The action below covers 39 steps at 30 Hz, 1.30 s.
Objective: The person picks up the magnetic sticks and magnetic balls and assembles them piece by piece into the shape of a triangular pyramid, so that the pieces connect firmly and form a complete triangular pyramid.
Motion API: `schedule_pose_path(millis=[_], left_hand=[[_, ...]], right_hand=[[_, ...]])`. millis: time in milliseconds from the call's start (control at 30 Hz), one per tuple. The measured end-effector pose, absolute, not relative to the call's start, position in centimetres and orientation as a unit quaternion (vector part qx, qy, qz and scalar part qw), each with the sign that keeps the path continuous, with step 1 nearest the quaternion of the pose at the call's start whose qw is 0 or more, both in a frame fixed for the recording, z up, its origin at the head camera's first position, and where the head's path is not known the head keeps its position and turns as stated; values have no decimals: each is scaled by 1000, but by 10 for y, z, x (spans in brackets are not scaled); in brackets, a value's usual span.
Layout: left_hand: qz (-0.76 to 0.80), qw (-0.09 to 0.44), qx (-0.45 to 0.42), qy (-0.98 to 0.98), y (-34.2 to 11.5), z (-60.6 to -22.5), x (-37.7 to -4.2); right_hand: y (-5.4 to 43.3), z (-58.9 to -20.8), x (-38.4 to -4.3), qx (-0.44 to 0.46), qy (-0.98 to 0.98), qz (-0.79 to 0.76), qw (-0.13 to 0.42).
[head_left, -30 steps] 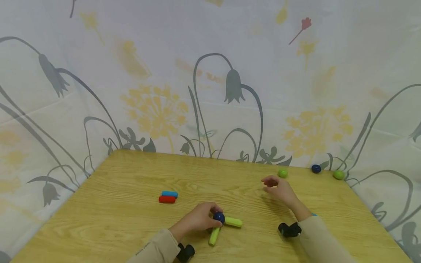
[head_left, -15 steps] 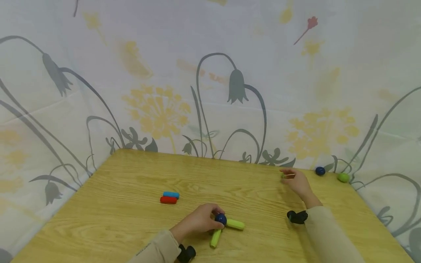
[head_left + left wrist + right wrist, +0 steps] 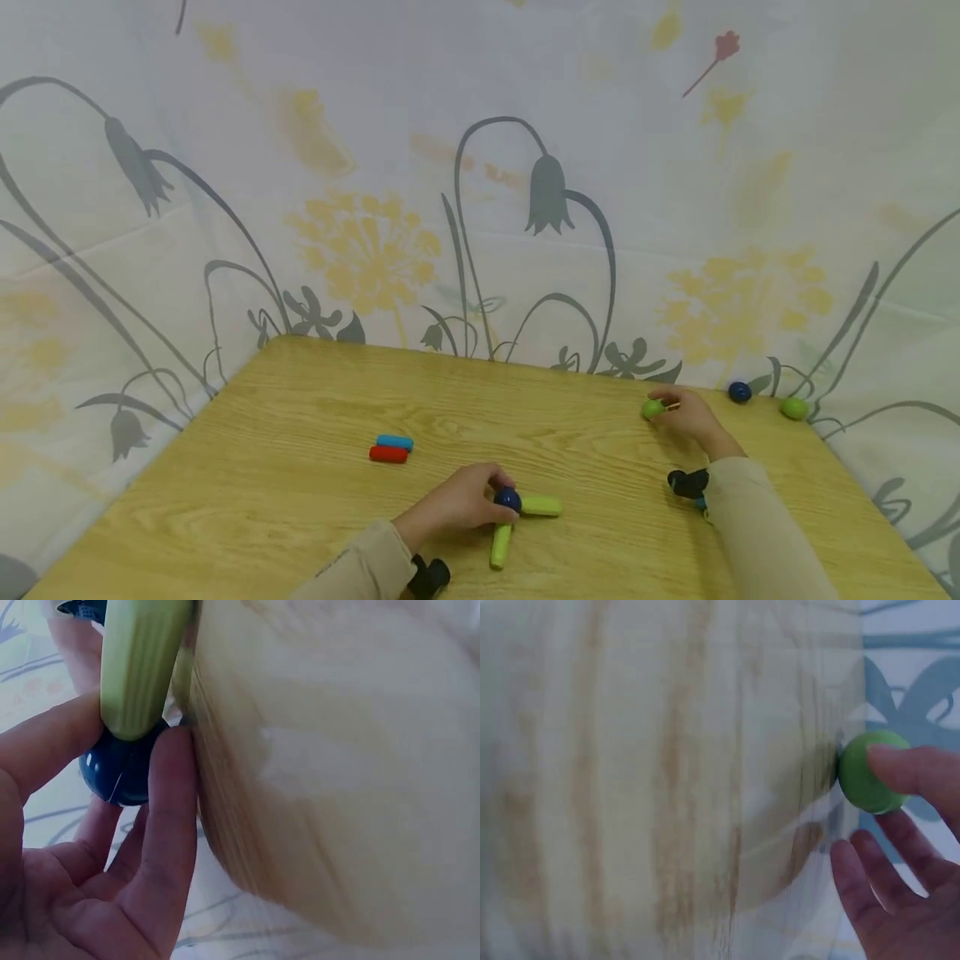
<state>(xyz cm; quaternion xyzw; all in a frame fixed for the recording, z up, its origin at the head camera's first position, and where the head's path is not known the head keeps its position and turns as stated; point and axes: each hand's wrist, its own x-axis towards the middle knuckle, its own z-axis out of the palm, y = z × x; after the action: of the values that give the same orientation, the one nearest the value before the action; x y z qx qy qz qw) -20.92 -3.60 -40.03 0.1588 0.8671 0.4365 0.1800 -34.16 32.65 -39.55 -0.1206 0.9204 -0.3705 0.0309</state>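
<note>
- Pinching blue ball (image 3: 508,500) with left hand (image 3: 467,502), apparently to steady the lime rods (image 3: 542,506) meeting it.
- Clasping green ball (image 3: 652,409) in right hand (image 3: 692,418), by fingertips, perhaps for control.

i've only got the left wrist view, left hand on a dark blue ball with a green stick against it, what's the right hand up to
Observer: The right hand has its thumb and fingers on a green ball, over toward the far edge of the table.
Operator: ok and anything loose on the left side
Observer: Yes, a red stick and a blue stick lie side by side there, the blue one on the far side.
Operator: what's further right, past that right hand
Observer: A second dark blue ball and a second green ball, near the far right corner.
</note>
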Motion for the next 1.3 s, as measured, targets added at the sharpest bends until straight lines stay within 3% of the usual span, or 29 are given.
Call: schedule_pose_path(millis=[300, 733, 1300], left_hand=[[442, 172, 178, 862, -40, -402, -210], [405, 186, 338, 829, -58, -397, -214], [406, 167, 283, 853, -47, -396, -212]], right_hand=[[312, -394, -321, -154, 921, -355, 50], [276, -397, -277, -211, 886, -405, 84], [237, -400, -234, -270, 849, -438, 120]])
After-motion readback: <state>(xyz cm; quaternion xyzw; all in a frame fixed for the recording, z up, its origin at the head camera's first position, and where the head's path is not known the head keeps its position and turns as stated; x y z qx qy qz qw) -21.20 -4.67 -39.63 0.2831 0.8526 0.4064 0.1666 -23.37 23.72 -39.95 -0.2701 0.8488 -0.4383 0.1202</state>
